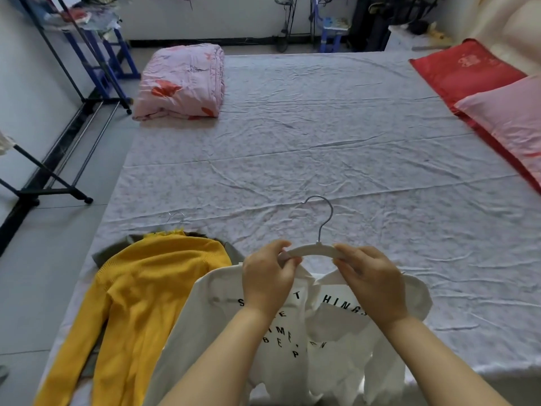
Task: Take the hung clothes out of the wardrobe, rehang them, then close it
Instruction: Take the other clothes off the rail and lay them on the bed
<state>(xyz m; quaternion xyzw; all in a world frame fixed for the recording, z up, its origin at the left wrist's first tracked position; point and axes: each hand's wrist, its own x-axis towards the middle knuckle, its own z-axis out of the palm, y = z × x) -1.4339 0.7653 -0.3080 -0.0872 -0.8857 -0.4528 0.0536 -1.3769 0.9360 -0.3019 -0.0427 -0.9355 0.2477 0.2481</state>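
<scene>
White hanger — L hand, R hand

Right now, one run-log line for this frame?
left hand: grips hanger | right hand: grips hanger | white shirt: on bed, beside yellow sweater

We can't read the full print on the white shirt. The left hand and right hand and their arms lie across it, so we only get scraps like "HINGS" and "BE". Both ends of the white hanger vanish inside the pinching fingers. The yellow sweater runs off the bottom edge and covers nearly all of a green garment underneath. A second hook above its collar is so faint we barely make it out. The red pillow and pink pillow get chopped by the right edge, and the black rack by the left. The stuff along the far wall is too small and blurry to name.
</scene>
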